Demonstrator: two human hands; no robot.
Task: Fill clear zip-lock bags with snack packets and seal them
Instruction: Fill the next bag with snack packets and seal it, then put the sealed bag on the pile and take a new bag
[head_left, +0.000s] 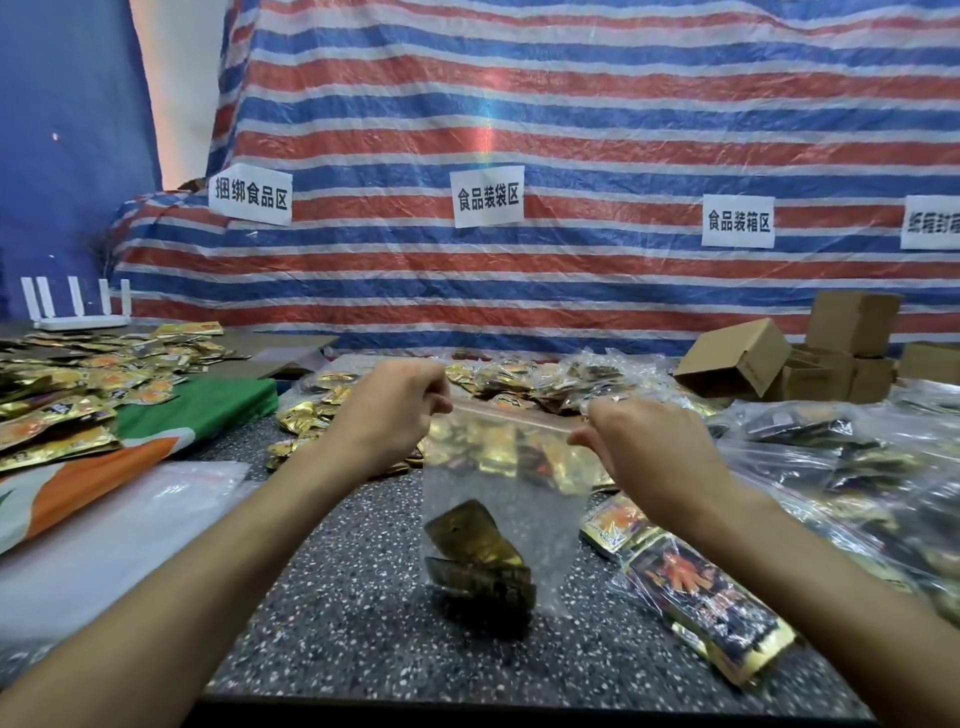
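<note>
I hold a clear zip-lock bag up in front of me, hanging low over the middle of the table. A few gold and dark snack packets lie slumped in its bottom. The upper part of the bag is see-through.

My left hand pinches the bag's top left corner. My right hand pinches the top right corner. The fingers of both hands are curled in, and the zip strip is stretched straight between them. My fingertips face away from the camera, so I cannot tell whether the strip is pressed closed.

The tabletop is dark with pale speckles, like stone. Just right of the hanging bag lies a filled bag of dark and gold packets. Farther right is a heap of filled clear bags. Behind my hands sits a pile of gold packets, some loose and some bagged.

To the left, loose packets spread across the table near a green, orange and white cloth. In front of the cloth lies a sheet of clear plastic. Brown cardboard boxes, some of them open, stand at the far right. A white router with upright antennas stands at the far left.

A red, white and blue striped tarp covers the wall behind the table. White paper signs with black Chinese characters are fixed along it. A blue wall shows at the left.
</note>
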